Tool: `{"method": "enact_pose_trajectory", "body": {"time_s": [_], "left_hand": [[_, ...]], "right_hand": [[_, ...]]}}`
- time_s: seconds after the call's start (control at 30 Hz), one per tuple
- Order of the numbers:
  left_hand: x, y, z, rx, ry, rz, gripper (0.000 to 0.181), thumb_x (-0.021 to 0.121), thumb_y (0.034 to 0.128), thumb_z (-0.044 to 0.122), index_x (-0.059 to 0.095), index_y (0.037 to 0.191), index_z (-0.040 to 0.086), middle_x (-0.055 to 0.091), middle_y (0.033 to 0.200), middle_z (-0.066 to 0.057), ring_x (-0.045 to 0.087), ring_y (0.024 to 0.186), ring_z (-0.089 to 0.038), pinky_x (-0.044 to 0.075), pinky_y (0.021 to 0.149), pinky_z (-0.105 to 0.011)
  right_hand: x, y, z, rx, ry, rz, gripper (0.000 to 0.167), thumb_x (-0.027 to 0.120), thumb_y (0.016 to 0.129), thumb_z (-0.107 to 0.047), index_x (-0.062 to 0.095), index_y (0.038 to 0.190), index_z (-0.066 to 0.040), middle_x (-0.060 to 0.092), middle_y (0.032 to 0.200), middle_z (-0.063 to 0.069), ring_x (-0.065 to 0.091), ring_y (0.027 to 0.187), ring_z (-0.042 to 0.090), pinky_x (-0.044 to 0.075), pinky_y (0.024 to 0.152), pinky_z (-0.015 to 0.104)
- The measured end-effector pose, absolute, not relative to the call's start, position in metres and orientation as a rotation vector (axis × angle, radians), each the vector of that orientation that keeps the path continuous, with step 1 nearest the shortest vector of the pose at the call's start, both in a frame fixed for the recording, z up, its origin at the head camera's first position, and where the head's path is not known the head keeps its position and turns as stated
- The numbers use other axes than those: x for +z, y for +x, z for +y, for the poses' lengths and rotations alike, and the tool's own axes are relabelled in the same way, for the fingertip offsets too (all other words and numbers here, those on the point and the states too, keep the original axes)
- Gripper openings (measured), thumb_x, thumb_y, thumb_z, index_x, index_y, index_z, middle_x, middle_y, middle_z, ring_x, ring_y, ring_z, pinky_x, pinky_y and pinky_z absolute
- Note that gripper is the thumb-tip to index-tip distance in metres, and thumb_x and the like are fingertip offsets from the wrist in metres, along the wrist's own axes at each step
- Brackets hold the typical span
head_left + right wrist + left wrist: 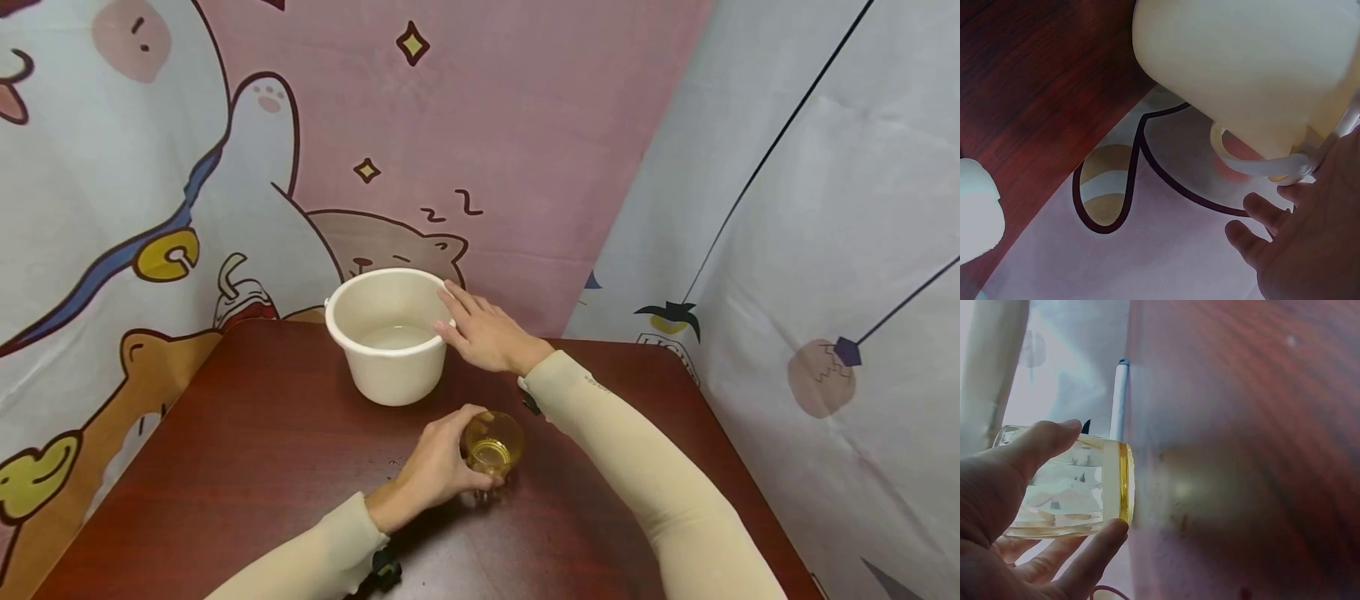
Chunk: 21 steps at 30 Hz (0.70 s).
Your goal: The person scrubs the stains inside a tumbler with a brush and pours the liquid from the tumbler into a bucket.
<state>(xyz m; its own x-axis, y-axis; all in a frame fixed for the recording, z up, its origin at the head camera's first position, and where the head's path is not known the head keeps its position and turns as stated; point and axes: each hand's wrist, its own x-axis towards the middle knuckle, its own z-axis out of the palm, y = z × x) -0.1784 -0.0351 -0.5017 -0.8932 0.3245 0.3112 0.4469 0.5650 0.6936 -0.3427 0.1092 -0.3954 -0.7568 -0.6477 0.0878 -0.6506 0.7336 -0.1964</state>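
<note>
Near the middle of the table, my left hand (441, 463) holds an amber drinking glass (501, 427), thumb on one side and fingers on the other. The left wrist view shows the clear-sided glass (1066, 481) with a yellow band by one end. Behind and to the left stands a white bucket (397, 375) with what looks like a little water (393, 337) at its bottom. My right hand (491, 335) touches the bucket's right rim with its fingers extended. In the right wrist view the bucket's handle (1272, 166) shows beside that hand's fingers.
The dark reddish wooden table (247, 467) ends at a printed cloth wall (540, 167) close behind the bucket. Small drops or specks lie left of the glass. A slim pale rod (1119, 400) shows beyond the glass in the left wrist view.
</note>
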Motion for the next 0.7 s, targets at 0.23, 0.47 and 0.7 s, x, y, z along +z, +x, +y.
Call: {"method": "enact_pose_trajectory", "body": {"time_s": [0.23,0.47,0.7], "left_hand": [[-0.489,-0.176,-0.049,-1.149,-0.629,-2.608,0.089,0.117,0.0665,0.030,0.070,0.142,0.022,0.083,0.132,0.003,0.081,0.119,-0.020,0.066,0.101,-0.047],[-0.471,-0.172,-0.068,-1.084,-0.626,-2.563,0.095,0.117,0.0655,0.033,0.069,0.147,0.023,0.080,0.136,0.004,0.080,0.123,-0.020,0.067,0.104,-0.046],[-0.454,-0.168,-0.085,-1.075,-0.651,-2.495,0.097,0.117,0.0661,0.030,0.068,0.149,0.022,0.078,0.140,0.004,0.078,0.128,-0.018,0.066,0.109,-0.045]], "right_hand": [[-0.396,-0.343,0.108,0.340,1.097,-2.908,0.079,0.028,0.124,-0.062,0.012,0.189,-0.019,0.009,0.199,0.007,0.027,0.180,0.042,0.033,0.142,0.070],[-0.398,-0.342,0.109,0.360,1.098,-2.903,0.080,0.029,0.124,-0.063,0.012,0.189,-0.019,0.010,0.199,0.007,0.026,0.180,0.041,0.033,0.141,0.070],[-0.401,-0.345,0.110,0.355,1.082,-2.888,0.082,0.028,0.124,-0.062,0.009,0.189,-0.016,0.010,0.199,0.008,0.026,0.181,0.038,0.032,0.143,0.067]]}}
